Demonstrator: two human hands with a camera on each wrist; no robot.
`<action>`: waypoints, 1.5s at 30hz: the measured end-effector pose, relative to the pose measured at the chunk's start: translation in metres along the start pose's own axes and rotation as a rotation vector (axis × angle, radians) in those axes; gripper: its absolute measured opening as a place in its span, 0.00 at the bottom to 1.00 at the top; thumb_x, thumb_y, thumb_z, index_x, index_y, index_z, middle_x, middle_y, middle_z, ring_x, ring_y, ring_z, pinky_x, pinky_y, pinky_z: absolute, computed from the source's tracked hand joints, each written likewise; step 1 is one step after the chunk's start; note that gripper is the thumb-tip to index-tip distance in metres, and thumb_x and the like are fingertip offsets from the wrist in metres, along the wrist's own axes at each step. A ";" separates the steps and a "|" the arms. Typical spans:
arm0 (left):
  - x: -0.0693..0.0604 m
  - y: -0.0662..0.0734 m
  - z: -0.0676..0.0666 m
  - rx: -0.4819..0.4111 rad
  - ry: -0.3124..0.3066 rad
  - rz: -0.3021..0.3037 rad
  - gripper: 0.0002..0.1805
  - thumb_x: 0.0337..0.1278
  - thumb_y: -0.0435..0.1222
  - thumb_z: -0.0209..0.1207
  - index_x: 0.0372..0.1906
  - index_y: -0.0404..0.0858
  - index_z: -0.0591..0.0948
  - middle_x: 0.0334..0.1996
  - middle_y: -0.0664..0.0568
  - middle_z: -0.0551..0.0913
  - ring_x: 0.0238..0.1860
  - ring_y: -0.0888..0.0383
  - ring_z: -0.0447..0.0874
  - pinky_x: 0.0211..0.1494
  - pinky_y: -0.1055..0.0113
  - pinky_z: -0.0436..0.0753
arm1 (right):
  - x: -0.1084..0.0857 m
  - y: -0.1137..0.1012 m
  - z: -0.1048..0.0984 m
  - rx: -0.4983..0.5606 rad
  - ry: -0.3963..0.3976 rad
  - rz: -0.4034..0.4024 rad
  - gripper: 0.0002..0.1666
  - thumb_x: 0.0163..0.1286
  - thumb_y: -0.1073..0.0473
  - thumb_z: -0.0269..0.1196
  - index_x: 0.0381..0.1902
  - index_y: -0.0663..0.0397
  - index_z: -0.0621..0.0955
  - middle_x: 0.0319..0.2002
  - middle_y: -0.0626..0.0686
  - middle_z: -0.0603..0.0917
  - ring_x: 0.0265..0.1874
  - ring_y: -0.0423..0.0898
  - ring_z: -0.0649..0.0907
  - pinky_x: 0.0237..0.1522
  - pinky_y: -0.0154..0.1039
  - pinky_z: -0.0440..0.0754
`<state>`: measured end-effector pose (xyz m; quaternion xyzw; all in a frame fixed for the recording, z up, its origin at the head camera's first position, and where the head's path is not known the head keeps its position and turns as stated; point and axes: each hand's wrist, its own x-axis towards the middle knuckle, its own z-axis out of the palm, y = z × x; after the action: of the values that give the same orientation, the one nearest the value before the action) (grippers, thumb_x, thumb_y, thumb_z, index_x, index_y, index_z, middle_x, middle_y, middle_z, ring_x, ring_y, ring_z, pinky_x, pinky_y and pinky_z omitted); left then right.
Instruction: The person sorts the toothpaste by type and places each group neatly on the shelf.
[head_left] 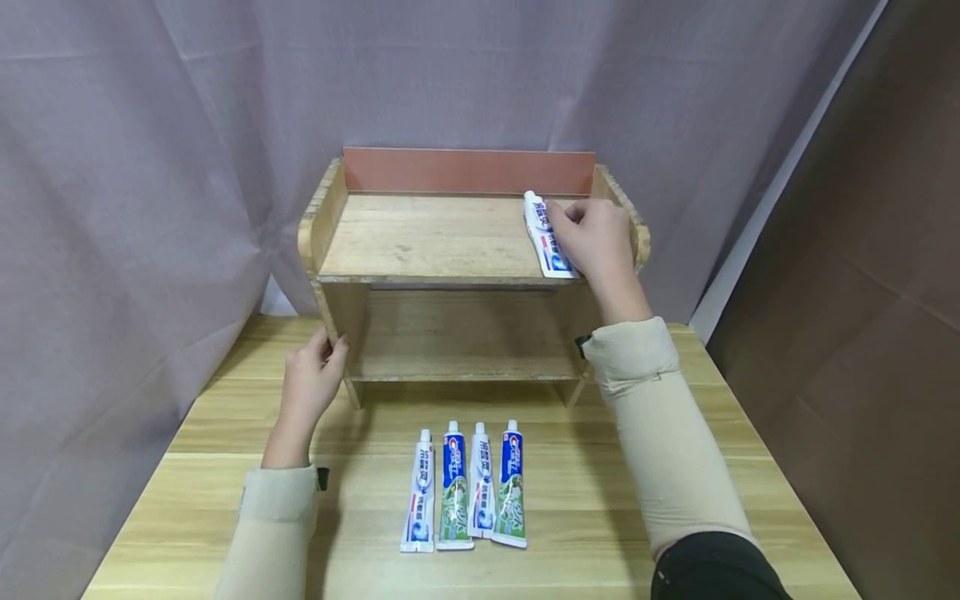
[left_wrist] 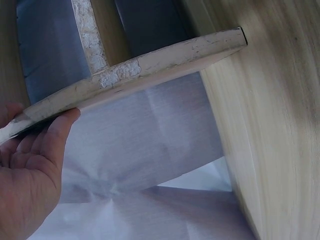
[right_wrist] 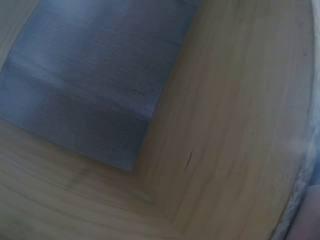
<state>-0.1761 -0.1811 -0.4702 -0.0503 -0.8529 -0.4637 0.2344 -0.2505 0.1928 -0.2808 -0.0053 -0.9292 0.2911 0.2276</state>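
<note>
A small two-tier wooden shelf [head_left: 420, 242] stands on the table. At the right end of its top board, my right hand [head_left: 600, 237] pinches a white and blue toothpaste tube [head_left: 542, 229], cap toward the back. My left hand [head_left: 311, 379] grips the front edge of the shelf's left side panel [left_wrist: 165, 60], fingers on the outer face in the left wrist view. In front of the shelf, several toothpaste tubes lie in a row, white ones [head_left: 421, 496] alternating with blue-green ones [head_left: 454, 492]. Only a sliver of skin shows in the right wrist view.
A reddish-brown back strip [head_left: 468, 171] closes the rear of the top board. The lower board [head_left: 465, 342] sits beneath it. Grey cloth [head_left: 187, 150] hangs behind and at the left; a brown panel [head_left: 862, 250] stands at the right of the wooden table [head_left: 585, 533].
</note>
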 end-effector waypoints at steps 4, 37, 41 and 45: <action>0.000 0.000 0.001 0.003 0.000 0.002 0.13 0.72 0.39 0.56 0.49 0.33 0.83 0.46 0.34 0.86 0.49 0.39 0.87 0.50 0.49 0.87 | -0.004 0.002 0.000 0.010 0.033 -0.010 0.29 0.72 0.37 0.55 0.37 0.56 0.88 0.33 0.54 0.88 0.34 0.51 0.80 0.35 0.42 0.74; -0.004 0.001 0.004 -0.013 0.012 0.002 0.14 0.71 0.38 0.56 0.51 0.33 0.83 0.47 0.33 0.85 0.50 0.38 0.86 0.51 0.49 0.86 | -0.029 0.008 0.004 0.177 0.225 -0.102 0.23 0.74 0.45 0.58 0.39 0.60 0.86 0.33 0.56 0.87 0.32 0.48 0.82 0.35 0.39 0.76; -0.004 0.002 0.002 -0.009 0.002 -0.002 0.15 0.72 0.40 0.56 0.53 0.34 0.82 0.48 0.33 0.85 0.50 0.38 0.86 0.50 0.48 0.86 | -0.034 0.007 0.000 0.203 0.225 -0.132 0.21 0.73 0.47 0.59 0.41 0.60 0.86 0.35 0.57 0.88 0.34 0.47 0.83 0.37 0.37 0.79; -0.004 0.002 0.001 -0.006 -0.003 0.004 0.16 0.73 0.40 0.55 0.54 0.34 0.82 0.49 0.32 0.84 0.51 0.37 0.86 0.50 0.48 0.86 | -0.038 0.008 -0.002 0.245 0.226 -0.163 0.19 0.73 0.50 0.60 0.40 0.60 0.86 0.36 0.56 0.87 0.35 0.45 0.83 0.37 0.33 0.80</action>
<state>-0.1720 -0.1788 -0.4705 -0.0534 -0.8519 -0.4655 0.2340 -0.2163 0.1953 -0.2999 0.0653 -0.8526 0.3804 0.3523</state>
